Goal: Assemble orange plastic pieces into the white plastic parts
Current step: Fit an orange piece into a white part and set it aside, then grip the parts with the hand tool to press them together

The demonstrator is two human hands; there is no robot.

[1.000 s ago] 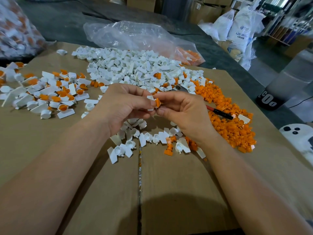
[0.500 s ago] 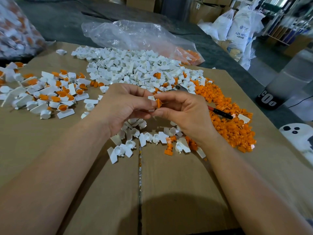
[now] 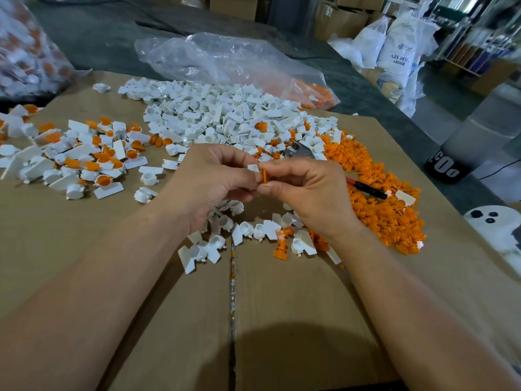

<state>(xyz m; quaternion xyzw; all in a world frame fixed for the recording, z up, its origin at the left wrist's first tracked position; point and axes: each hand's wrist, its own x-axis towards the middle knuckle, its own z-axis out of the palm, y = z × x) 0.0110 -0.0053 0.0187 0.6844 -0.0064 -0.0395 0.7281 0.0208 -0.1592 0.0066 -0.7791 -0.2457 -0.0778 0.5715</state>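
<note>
Two-handed, working close together above the tabletop (image 3: 296, 320): gripping the white part (image 3: 253, 167) in the left hand (image 3: 208, 182), pinching the orange piece (image 3: 264, 176) edge-on in the right hand (image 3: 307, 190), holding both items touching at the fingertips, centre of the scene. Not yet seating fully, judging by the orange edge showing. Probably risking a skewed, jammed fit if pressing off-axis. Also risking a slip from so small a pinch, dropping either item among the loose white parts (image 3: 248, 230) lying directly below, or sweeping the orange pile (image 3: 389, 210) at right with the wrist.
</note>
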